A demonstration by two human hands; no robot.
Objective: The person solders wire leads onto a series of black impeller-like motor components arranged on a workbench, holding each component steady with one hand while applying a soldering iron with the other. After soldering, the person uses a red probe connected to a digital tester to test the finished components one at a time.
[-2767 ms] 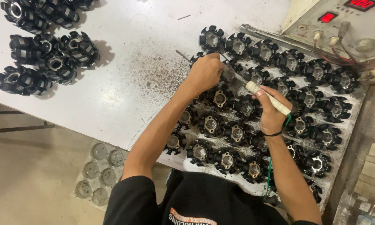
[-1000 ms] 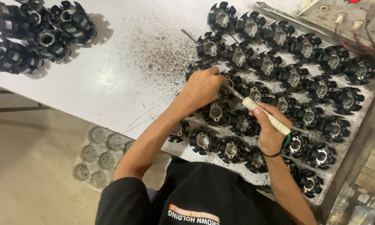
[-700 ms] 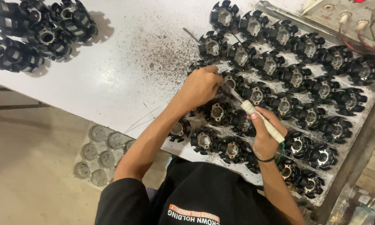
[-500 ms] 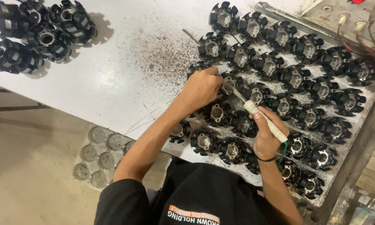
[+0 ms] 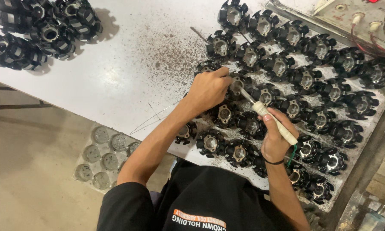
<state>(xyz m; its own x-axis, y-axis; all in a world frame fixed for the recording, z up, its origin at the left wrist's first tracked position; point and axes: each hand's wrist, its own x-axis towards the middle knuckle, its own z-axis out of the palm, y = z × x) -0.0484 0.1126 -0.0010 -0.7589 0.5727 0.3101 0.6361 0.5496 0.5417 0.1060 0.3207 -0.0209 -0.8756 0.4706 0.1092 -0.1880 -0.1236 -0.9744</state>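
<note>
Several black round coil parts with metal centres (image 5: 305, 81) lie in rows on the white table (image 5: 128, 72). My left hand (image 5: 208, 89) presses down on one of these parts (image 5: 236, 84) near the left end of the rows. My right hand (image 5: 274, 139) grips a thin tool with a pale taped handle (image 5: 275, 124). Its metal tip points up and left to the part under my left hand.
More black coil parts (image 5: 42, 28) are stacked at the table's far left. A control box with red wires (image 5: 363, 21) sits at the top right. A clear blister tray (image 5: 100, 154) lies on the floor below the table edge. Dark filings dot the table's middle.
My left hand has shifted slightly along the row, and the tool in my right hand has followed it. The view has also drifted a little.
</note>
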